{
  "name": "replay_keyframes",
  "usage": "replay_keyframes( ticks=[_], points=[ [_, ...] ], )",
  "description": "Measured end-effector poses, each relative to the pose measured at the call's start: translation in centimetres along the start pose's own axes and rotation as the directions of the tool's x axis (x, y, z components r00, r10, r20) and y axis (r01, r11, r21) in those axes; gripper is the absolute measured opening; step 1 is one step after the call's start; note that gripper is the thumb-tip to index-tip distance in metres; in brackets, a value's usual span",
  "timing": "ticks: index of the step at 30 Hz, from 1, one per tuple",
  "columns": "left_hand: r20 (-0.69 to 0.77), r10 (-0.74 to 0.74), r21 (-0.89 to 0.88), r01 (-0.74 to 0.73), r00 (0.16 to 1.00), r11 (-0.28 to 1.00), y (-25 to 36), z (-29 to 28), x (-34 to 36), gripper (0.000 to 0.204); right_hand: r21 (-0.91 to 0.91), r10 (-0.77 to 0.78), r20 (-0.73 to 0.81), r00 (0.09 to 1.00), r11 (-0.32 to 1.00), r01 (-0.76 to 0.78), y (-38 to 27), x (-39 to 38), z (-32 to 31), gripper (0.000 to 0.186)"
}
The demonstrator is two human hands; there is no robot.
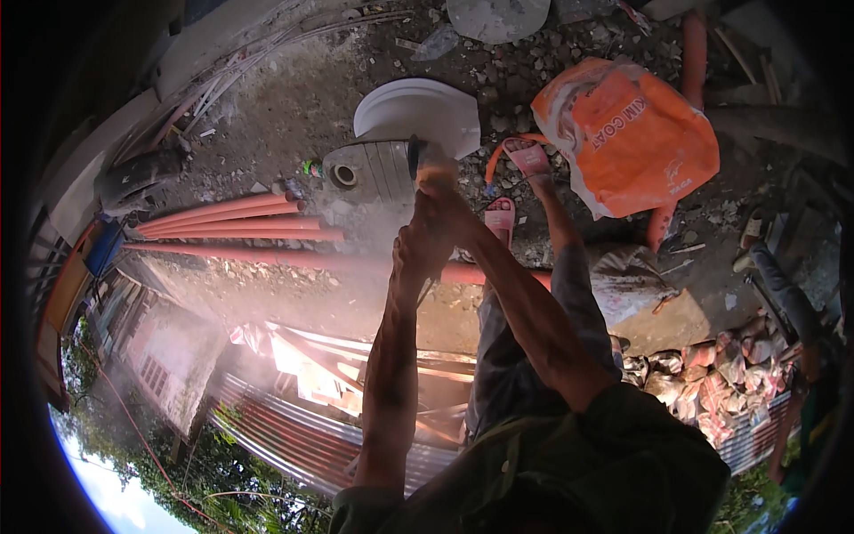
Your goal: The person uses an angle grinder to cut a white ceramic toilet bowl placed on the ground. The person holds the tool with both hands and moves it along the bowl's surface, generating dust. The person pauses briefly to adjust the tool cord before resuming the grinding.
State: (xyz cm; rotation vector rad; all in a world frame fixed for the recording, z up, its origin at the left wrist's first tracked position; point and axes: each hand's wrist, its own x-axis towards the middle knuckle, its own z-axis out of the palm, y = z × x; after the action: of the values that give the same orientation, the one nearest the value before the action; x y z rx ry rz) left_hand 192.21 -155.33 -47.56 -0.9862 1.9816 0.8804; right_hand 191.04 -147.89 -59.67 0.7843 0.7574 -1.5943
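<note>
Grey, grooved material is seen in the flat piece (378, 169) lying on the rubble ground, and near its left end a round opening is surrounded by a raised rim. Over the right side of this piece a hand tool (434, 167) is held, with a dark head and a tan, blurred body. Whether the grey surface is touched by the head cannot be told.

By the right hand (445, 212) the tool is gripped close to its body, with the fingers curled tightly around it. By the left hand (414, 253), placed just below and touching the right one, the rear part is enclosed with bent fingers; what lies inside this grip is mostly hidden. Pale dust is spread in the air to the left of the hands.

Directly behind the grey piece, a white curved shell (418, 111) is placed. To the left, several orange pipes (236, 222) are laid side by side, and a longer pipe (294, 257) is stretched across below them. Pink sandals (528, 157) are worn on the feet, to the right of the tool. Beyond them, a large orange sack (658, 133) is seen, crumpled and partly whitened. At the right edge, a leg (783, 280) of another person is shown.
</note>
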Motion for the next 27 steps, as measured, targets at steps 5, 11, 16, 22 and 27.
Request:
replay_keyframes(
  ticks=[5, 11, 16, 22, 27],
  points=[
    [0.006, -0.034, -0.008, 0.034, 0.999, 0.999, 0.0, 0.1, 0.5, 0.091, 0.070, 0.074, 0.042, 0.996, 0.995, -0.076, -0.4, 0.6, 0.0, 0.024],
    [0.064, -0.053, 0.002, 0.053, 0.997, 0.999, 0.1, -0.5, 0.5, 0.094, 0.126, 0.087, 0.111, 0.990, 0.987, -0.101, 0.6, 1.4, -0.7, 0.024],
    [0.108, -0.049, -0.015, 0.051, 0.993, 0.999, -0.4, -0.4, 0.3, 0.092, 0.216, 0.051, 0.063, 0.997, 0.974, -0.064, 2.2, 1.8, -1.1, 0.023],
    [0.188, -0.120, 0.109, 0.101, 0.975, 0.989, -3.5, 1.8, -1.8, 0.089, 0.141, 0.075, 0.043, 0.996, 0.987, -0.080, 4.5, -1.6, -2.7, 0.022],
    [0.109, -0.110, 0.043, 0.106, 0.988, 0.993, -4.1, 2.6, -6.4, 0.087, 0.076, 0.110, 0.053, 0.992, 0.991, -0.114, 5.4, -3.5, -2.2, 0.022]
  ],
)
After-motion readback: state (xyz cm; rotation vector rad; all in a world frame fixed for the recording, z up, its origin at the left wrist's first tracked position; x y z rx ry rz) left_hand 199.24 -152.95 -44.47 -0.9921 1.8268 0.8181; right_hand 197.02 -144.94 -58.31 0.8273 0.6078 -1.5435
